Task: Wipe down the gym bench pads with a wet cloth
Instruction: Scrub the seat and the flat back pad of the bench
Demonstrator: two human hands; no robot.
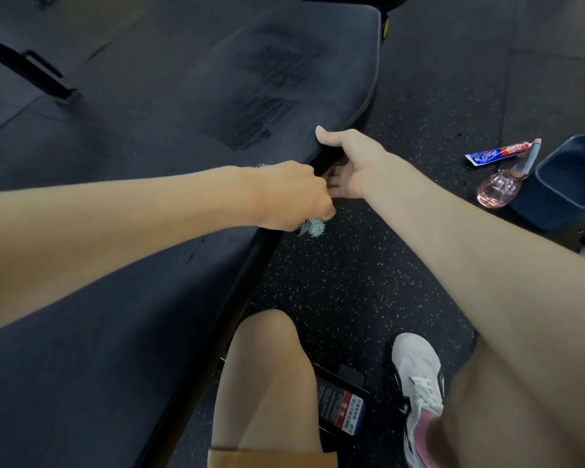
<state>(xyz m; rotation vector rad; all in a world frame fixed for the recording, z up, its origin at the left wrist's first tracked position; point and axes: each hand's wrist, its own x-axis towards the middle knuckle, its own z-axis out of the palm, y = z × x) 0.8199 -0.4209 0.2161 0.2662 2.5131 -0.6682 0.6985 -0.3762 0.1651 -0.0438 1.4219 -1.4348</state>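
A toothpaste tube (497, 154) lies near a pink spray bottle (496, 190) beside a dark bin (534, 204)

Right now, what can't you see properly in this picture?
Head view:
cloth: mostly hidden inside the left hand; only a pale tuft shows.
right hand: fingers partly under the bench pad edge.
bin: cut off by the right edge.
tube lettering: too small.

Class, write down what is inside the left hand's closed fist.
A tuft of pale teal cloth pokes out below the left hand. The rest of the cloth is covered by the hand, so its size cannot be seen.
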